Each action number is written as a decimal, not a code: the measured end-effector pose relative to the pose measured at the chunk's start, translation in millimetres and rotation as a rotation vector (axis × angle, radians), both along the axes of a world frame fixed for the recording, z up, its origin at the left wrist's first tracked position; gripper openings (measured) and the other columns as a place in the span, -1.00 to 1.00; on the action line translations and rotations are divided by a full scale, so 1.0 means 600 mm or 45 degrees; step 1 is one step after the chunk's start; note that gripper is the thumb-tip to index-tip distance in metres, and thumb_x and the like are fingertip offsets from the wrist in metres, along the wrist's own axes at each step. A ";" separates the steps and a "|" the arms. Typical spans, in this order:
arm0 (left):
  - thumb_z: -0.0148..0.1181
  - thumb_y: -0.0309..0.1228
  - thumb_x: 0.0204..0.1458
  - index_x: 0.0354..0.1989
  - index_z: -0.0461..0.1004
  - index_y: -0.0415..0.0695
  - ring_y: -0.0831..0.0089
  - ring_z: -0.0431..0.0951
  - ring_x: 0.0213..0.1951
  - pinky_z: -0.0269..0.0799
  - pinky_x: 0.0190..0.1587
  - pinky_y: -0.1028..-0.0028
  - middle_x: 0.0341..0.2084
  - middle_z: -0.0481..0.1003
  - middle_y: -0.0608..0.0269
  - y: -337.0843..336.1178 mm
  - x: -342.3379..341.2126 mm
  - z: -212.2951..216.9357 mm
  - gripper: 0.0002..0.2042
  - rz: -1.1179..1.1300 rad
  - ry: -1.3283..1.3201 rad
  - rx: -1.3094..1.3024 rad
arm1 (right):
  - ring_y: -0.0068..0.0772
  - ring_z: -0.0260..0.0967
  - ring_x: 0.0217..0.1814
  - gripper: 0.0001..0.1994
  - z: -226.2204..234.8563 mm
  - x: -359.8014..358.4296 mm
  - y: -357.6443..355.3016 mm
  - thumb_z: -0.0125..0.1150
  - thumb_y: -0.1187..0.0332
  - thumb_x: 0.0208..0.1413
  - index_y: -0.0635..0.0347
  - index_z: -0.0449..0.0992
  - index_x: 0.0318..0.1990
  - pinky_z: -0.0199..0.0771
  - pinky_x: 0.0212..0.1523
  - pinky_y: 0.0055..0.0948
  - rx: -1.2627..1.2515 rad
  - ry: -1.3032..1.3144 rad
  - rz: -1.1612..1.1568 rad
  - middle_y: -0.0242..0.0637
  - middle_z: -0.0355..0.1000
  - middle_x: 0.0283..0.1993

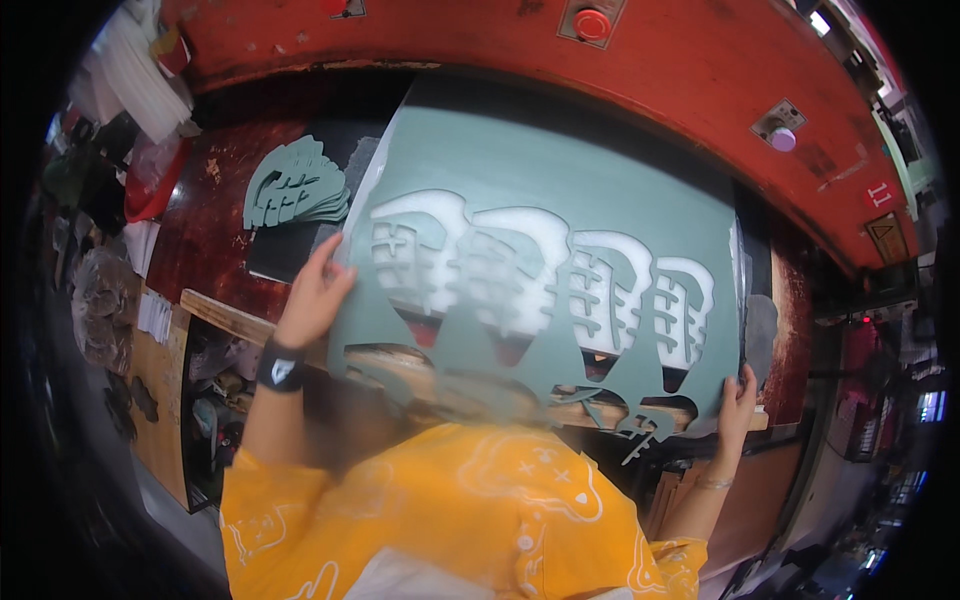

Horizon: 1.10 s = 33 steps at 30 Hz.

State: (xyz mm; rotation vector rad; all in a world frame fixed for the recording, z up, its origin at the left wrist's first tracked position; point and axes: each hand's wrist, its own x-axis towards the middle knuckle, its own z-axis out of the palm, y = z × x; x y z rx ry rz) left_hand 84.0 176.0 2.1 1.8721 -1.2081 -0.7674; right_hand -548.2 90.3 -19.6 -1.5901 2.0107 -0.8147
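Observation:
I hold a large grey-green sheet [560,170] with a row of shaped cut-out holes, lifted off the dark red machine bed [215,230]. My left hand [315,292], with a black wristband, grips the sheet's left edge. Gripping its lower right corner is my right hand [738,402], which wears a thin bracelet. The sheet's lower edge is ragged and blurred above my yellow shirt. White layers show through the holes.
A stack of grey-green cut-out pieces [295,185] lies on the bed to the left of the sheet. The red press frame [700,60] arches across the back, carrying a red button [592,22] and a pale knob [782,138]. Cluttered shelves and bags fill the left side.

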 end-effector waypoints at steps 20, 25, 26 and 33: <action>0.17 -0.40 0.00 0.01 0.42 -0.17 0.12 0.42 -0.08 0.33 -0.01 0.34 -0.16 0.40 0.03 -0.011 -0.053 -0.007 -0.64 -0.027 -0.842 -0.290 | -0.43 0.39 -0.22 -0.65 0.052 -0.052 0.047 0.21 0.44 0.02 0.32 0.42 0.00 0.39 -0.21 -0.47 -0.120 -0.005 -0.069 -0.28 0.47 -0.26; 0.17 -0.40 0.00 -0.01 0.45 -0.11 0.08 0.37 0.00 0.29 0.05 0.29 -0.07 0.38 0.02 -0.045 -0.059 -0.020 -0.66 -0.021 -0.942 -0.119 | 0.05 0.08 0.27 -0.32 0.008 -0.107 -0.054 0.35 0.26 -0.14 0.16 0.25 0.20 0.12 0.24 -0.17 -0.296 0.587 0.105 0.05 0.09 0.26; 0.17 -0.40 0.00 -0.01 0.46 -0.10 0.08 0.36 0.01 0.28 0.07 0.28 -0.06 0.38 0.02 -0.046 -0.058 -0.021 -0.67 -0.028 -1.013 -0.142 | 0.08 0.04 0.29 -0.29 -0.001 -0.110 -0.068 0.37 0.24 -0.16 0.15 0.23 0.21 0.09 0.26 -0.15 -0.241 0.610 0.167 0.06 0.06 0.28; 0.13 -0.47 -0.03 0.03 0.41 -0.17 -0.02 0.30 0.11 0.19 0.18 0.20 0.04 0.35 -0.06 -0.091 -0.141 -0.027 -0.62 -0.207 -1.023 -0.295 | 0.09 -0.08 0.38 -0.20 0.006 -0.122 -0.136 0.38 0.25 -0.26 0.08 0.20 0.25 -0.04 0.35 -0.13 -0.132 0.611 0.408 0.05 -0.02 0.34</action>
